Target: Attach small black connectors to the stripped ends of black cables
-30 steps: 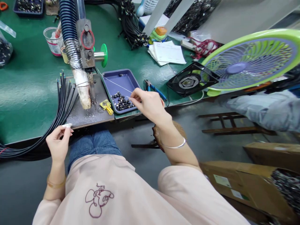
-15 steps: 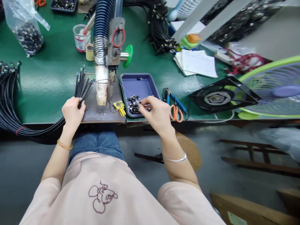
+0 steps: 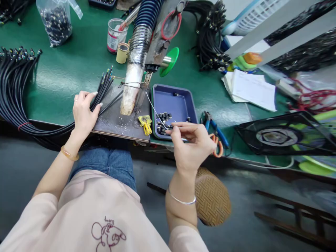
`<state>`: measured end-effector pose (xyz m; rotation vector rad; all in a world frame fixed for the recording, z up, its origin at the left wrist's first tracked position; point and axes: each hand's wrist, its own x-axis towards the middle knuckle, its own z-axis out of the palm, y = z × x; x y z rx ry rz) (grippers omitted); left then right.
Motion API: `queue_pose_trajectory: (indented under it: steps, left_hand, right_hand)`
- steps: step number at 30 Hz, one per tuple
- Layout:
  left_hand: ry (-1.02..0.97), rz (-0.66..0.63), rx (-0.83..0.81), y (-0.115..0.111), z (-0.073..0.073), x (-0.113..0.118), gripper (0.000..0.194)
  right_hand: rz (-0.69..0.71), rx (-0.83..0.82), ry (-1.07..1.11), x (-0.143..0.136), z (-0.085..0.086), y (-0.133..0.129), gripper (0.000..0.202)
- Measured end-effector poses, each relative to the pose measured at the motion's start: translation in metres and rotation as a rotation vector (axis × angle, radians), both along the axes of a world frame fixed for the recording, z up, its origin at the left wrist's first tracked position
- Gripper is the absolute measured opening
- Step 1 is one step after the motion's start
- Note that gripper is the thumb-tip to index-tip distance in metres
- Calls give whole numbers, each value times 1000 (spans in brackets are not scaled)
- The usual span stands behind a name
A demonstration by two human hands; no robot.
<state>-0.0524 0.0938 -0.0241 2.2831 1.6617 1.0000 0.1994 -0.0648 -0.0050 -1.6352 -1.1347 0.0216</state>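
My left hand [image 3: 85, 112] is closed around a bundle of black cables [image 3: 103, 85], whose stripped, coloured ends point up over a dark board [image 3: 112, 122]. One cable lies apart, slanting toward the white-tipped hose [image 3: 130, 94]. My right hand [image 3: 190, 143] pinches a thin silvery wire [image 3: 156, 113] over the front of a blue tray [image 3: 174, 105]. Small black connectors [image 3: 164, 117] lie in that tray under the wire. A metal soldering tool [image 3: 143, 91] stands beside the hose, and a yellow piece [image 3: 146, 125] sits at the board's right.
Blue-handled pliers [image 3: 214, 127], orange-handled scissors [image 3: 217, 147] and a black fan [image 3: 278, 135] are to the right. Papers [image 3: 253, 89] lie behind them. A plastic cup [image 3: 115, 36] and a yellow roll [image 3: 122, 53] stand behind the board. More cables [image 3: 15, 91] spread at the left.
The view has shifted, moving the table's things rightward. My right hand has turned and still pinches the wire. One cable now lies apart from the bundle at my left hand.
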Motion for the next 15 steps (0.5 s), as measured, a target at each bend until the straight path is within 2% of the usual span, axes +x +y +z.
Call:
queue_pose_trajectory:
  steps: [5, 10, 15]
  left_hand:
    - [241, 69, -80, -20, -1, -1, 63]
    - [209, -5, -58, -27, -5, -7, 49]
    - [167, -107, -58, -17, -4, -12, 43]
  right_hand:
    - [4, 44, 61, -2, -4, -3, 18]
    - [-52, 199, 5, -7, 2, -3, 16]
    - [-151, 323, -123, -11, 13, -7, 13]
